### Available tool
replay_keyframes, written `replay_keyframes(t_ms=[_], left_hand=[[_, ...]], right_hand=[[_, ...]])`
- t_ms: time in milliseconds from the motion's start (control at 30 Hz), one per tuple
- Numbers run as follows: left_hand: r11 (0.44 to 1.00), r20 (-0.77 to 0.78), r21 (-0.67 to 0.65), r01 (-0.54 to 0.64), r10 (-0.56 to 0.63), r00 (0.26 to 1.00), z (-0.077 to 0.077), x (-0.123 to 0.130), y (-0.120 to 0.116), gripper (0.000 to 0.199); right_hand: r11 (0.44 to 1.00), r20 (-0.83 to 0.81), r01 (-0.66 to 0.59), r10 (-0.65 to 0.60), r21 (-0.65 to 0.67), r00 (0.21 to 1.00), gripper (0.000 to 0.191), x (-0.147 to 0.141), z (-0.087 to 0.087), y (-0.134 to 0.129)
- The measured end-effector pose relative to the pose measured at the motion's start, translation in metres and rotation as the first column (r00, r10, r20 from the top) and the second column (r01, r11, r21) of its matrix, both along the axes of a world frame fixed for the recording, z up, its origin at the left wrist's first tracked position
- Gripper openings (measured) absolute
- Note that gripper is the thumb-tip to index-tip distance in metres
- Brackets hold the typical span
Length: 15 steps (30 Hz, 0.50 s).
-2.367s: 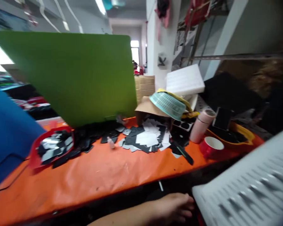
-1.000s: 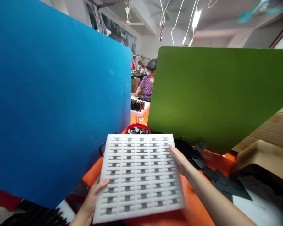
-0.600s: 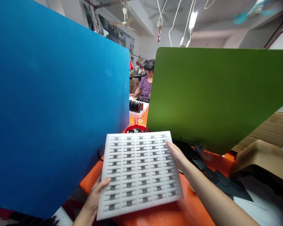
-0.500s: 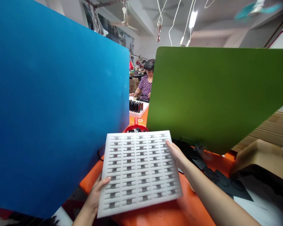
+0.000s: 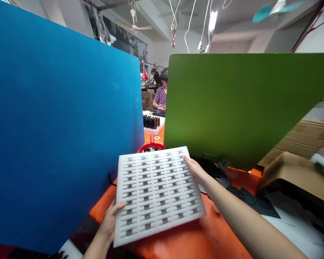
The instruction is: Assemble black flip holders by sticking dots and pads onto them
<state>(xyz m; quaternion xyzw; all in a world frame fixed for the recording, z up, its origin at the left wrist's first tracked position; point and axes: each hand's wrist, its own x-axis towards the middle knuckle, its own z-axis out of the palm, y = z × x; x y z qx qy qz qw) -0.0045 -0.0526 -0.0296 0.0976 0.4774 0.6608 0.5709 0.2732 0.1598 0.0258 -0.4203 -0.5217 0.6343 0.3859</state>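
Observation:
Both my hands hold up a white foam tray (image 5: 154, 192) with rows of slots, tilted above the orange table (image 5: 218, 233). Around its lower left edge closes my left hand (image 5: 109, 221), thumb on the top face and the other fingers hidden beneath. At the upper right edge my right hand (image 5: 194, 169) grips it, thumb on top. The slots look grey inside, and I see nothing standing in them. Just behind the tray's far edge is a red basin (image 5: 162, 145) with dark pieces in it.
A blue panel (image 5: 70, 126) rises at left, a green one (image 5: 232, 108) at right. Dark flat pieces (image 5: 256, 203) and a cardboard box (image 5: 294, 172) lie to the right. Through the gap, a person in purple (image 5: 161, 97) sits behind a tray of black pieces (image 5: 151, 122).
My view has turned slightly right, so the surroundings sit farther left. The foam tray is tilted a little more, still in both hands. Another person in black now shows in the gap.

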Motion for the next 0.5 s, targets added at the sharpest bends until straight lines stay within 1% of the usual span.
replay_keyframes(t_ms=[133, 233, 300, 367, 433, 467, 500], left_hand=[[0.999, 0.017, -0.026, -0.021, 0.022, 1.0, 0.006, -0.004, 0.022, 0.048], [0.999, 0.026, -0.05, 0.016, -0.015, 1.0, 0.012, -0.002, 0.033, 0.046], [0.996, -0.052, -0.068, 0.058, -0.062, 0.997, 0.014, 0.001, 0.035, 0.042], [0.994, -0.211, -0.08, 0.076, -0.092, 0.973, 0.015, 0.003, 0.035, 0.036], [0.994, -0.31, -0.089, 0.056, -0.081, 0.947, 0.018, 0.004, 0.032, 0.033], [0.996, -0.358, -0.086, 0.038, -0.067, 0.931, 0.02, 0.003, 0.03, 0.033], [0.997, -0.41, -0.074, 0.019, -0.048, 0.911, 0.023, 0.002, 0.027, 0.033]], right_hand=[[0.998, 0.073, 0.016, -0.021, 0.065, 0.997, 0.041, -0.009, 0.009, 0.011], [0.998, 0.143, 0.015, -0.023, 0.059, 0.989, 0.037, -0.01, 0.011, 0.016], [0.998, 0.169, 0.025, -0.034, 0.057, 0.985, 0.037, -0.008, 0.009, 0.015], [0.994, 0.191, 0.073, -0.087, 0.078, 0.978, 0.039, -0.002, 0.012, 0.007], [0.976, 0.183, 0.147, -0.176, 0.16, 0.967, 0.04, 0.008, 0.024, -0.013], [0.941, 0.154, 0.175, -0.227, 0.291, 0.962, 0.039, 0.017, 0.035, -0.027], [0.889, 0.099, 0.191, -0.253, 0.417, 0.962, 0.037, 0.028, 0.048, -0.044]])
